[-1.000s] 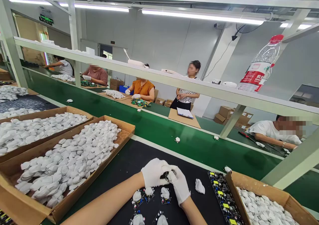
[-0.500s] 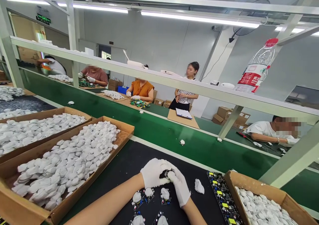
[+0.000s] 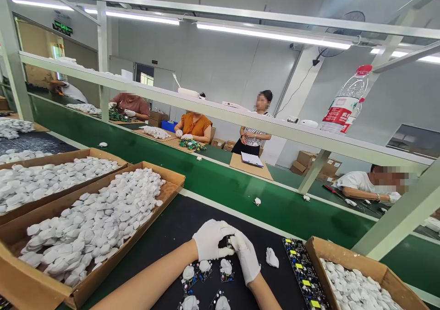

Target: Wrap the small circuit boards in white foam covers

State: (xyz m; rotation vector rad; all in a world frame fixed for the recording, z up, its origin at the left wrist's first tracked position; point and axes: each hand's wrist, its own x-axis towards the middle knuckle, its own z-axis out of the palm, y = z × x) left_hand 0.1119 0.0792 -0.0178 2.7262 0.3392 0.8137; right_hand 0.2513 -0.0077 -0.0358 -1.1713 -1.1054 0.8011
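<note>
My left hand point(image 3: 211, 239), in a white glove, curls round one side of a small circuit board point(image 3: 229, 242). From the other side my right hand point(image 3: 245, 254), also gloved, grips the same board, and the fingers hide most of it. Just below on the black mat point(image 3: 266, 230) lie several small boards with white lumps on top, one of them a board point(image 3: 226, 270) under my hands. A loose white lump point(image 3: 272, 258) rests right of my right hand. Further right is a panel of joined boards with yellow parts point(image 3: 299, 266).
Cardboard trays of white pieces stand at the left point(image 3: 175, 176) and right point(image 3: 347, 250). A green conveyor belt point(image 3: 220, 186) carrying small pieces runs behind the mat. A shelf with a bottle point(image 3: 343, 101) crosses above; several people are beyond.
The small pieces on the belt have shifted to the right. Both hands stay together on the board, which shows a little more between the fingers. The view has tilted slightly.
</note>
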